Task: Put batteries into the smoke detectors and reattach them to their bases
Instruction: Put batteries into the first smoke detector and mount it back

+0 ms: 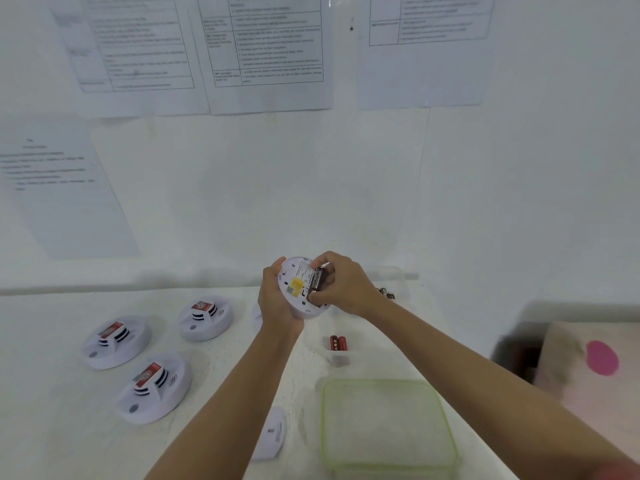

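Nearest us, below the grip, two spare red batteries [338, 342] lie on the table [225, 375]. Our left hand [277, 299] cups the upturned smoke detector [298, 289] by its rim; right hand [341, 284] pinches a dark battery [318, 279] against its back. Light, rigid, probably slippery plastic: we judge the rim the safest hold.

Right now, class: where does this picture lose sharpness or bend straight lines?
Head view: wall sheets are soft, their text unreadable; the table edge bows from wide-angle distortion; the bottom-right corner smears; the hands and battery are sharpest.
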A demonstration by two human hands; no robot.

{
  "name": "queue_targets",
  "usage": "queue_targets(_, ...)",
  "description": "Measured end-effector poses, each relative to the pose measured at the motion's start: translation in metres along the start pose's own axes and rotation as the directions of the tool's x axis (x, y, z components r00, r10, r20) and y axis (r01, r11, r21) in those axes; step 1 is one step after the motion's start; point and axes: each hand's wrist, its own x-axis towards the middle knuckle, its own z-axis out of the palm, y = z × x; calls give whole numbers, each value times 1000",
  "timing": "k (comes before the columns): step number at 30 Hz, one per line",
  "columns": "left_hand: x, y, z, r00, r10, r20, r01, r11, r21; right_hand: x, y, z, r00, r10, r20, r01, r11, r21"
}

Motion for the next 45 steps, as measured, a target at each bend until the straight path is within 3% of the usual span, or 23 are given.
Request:
queue_targets(6,0,-3,-7,1000,9,-3,-9,1000,-17,-3,-4,3,1000,5,-11,-5,1000,-25)
queue_targets(15,-3,5,-16,990,21,-143,-22,1000,0,-7,-3,20,998,63,0,-63,997,52)
queue_targets(22,-8,6,-14,994,-14,-108,11,1000,-27,-13,-8,21,999,39,-29,-40,998,-40)
queue_targets(30,-12,0,-9,983,22,-183,-22,1000,5,-16,-7,12,974,214,-72,-186,942,278)
queue_targets(35,-12,0,-6,987,66,-149,-67,998,1,-17,-12,-1,940,335,-59,-262,823,504)
queue_targets(39,-13,1,-1,974,70,-215,-67,998,18,-21,-17,-10,948,299,108,-318,888,331)
queue_targets(45,-15,-4,6,978,75,-194,-68,997,42,-17,-15,-8,959,284,21,-282,939,198)
